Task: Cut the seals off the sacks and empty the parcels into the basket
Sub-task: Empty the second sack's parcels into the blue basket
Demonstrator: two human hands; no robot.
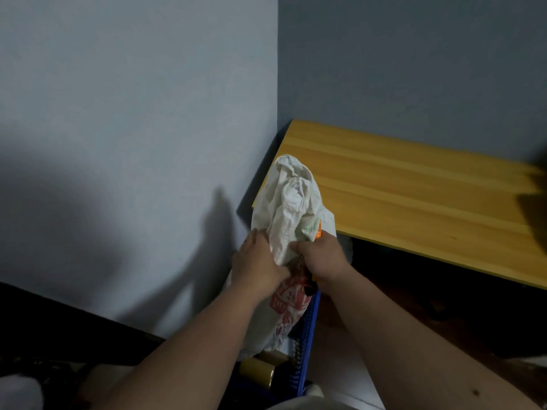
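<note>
A crumpled white sack (291, 205) with red print on its lower part is held up in front of the wall corner, its bottom end pointing up. My left hand (257, 261) grips its left side and my right hand (321, 258) grips its right side near the middle. An orange object shows at my right hand, and I cannot tell what it is. Below the sack stands a blue basket (309, 347), with its slatted rim visible. Inside it lie brown tape-like rolls (260, 369).
A yellow wooden tabletop (414, 190) juts from the grey wall at right, with dark space beneath it. The light grey wall (133, 143) fills the left. A dark edge (59, 318) runs along the lower left. A white object (17, 392) sits at the bottom left corner.
</note>
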